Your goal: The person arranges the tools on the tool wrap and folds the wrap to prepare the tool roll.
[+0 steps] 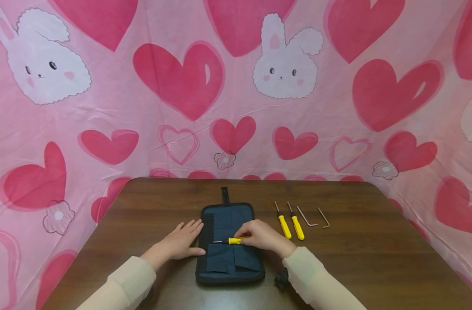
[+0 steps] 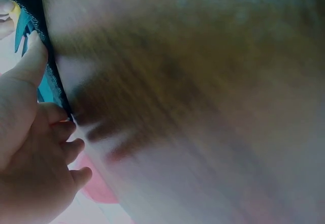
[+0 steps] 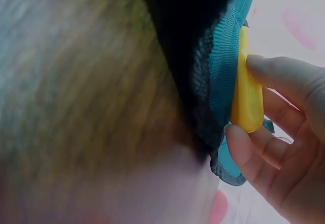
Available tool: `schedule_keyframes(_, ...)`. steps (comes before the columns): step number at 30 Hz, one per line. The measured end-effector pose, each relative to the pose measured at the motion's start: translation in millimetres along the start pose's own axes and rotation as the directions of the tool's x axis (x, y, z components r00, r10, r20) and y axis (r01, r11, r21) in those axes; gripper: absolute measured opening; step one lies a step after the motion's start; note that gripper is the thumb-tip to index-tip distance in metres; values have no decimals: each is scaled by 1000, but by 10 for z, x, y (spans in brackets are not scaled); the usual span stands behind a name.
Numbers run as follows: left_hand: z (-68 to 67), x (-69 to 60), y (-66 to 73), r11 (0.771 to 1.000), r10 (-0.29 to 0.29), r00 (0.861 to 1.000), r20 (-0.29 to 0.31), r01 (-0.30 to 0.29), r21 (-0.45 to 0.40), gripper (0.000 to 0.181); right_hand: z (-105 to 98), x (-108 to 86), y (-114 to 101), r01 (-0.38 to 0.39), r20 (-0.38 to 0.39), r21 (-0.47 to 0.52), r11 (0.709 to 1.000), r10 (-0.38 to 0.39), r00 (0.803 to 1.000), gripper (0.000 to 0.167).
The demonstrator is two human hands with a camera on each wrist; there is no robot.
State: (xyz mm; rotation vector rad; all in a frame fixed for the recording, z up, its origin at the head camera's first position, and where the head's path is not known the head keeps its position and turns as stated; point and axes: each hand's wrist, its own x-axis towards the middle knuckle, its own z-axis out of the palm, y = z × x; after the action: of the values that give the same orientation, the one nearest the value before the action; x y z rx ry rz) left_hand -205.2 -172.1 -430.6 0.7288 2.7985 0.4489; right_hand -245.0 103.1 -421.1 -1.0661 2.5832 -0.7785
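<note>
An unfolded dark blue tool pouch [image 1: 232,219] with black edging lies on the table, two pockets across its lower half. Over those pockets my right hand [image 1: 261,236] pinches a screwdriver [image 1: 234,241] by its yellow handle, the metal shaft pointing left. The right wrist view shows thumb and fingers on the yellow handle [image 3: 249,94] beside the pouch's edge. My left hand [image 1: 181,242] rests at the pouch's left edge with fingers extended. In the left wrist view its thumb [image 2: 31,61] lies on the pouch's edge.
Right of the pouch lie two yellow-handled screwdrivers [image 1: 284,226] and two hex keys [image 1: 306,216]. A black strap [image 1: 225,195] sticks out from the pouch's far edge. The brown table [image 1: 162,198] meets a pink heart-patterned cloth [image 1: 236,129] at the back.
</note>
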Motion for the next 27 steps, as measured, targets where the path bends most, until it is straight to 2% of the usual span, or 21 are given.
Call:
schedule_keyframes(12, 7, 8, -2, 1000, -25, 1000, 15, 24, 19, 83, 64, 66, -18, 51, 11, 7, 999, -51, 999, 16)
schedule_keyframes(27, -4, 10, 17, 1000, -3, 1000, 4, 3, 21, 83, 91, 81, -37, 67, 12, 2, 998, -67, 998, 17)
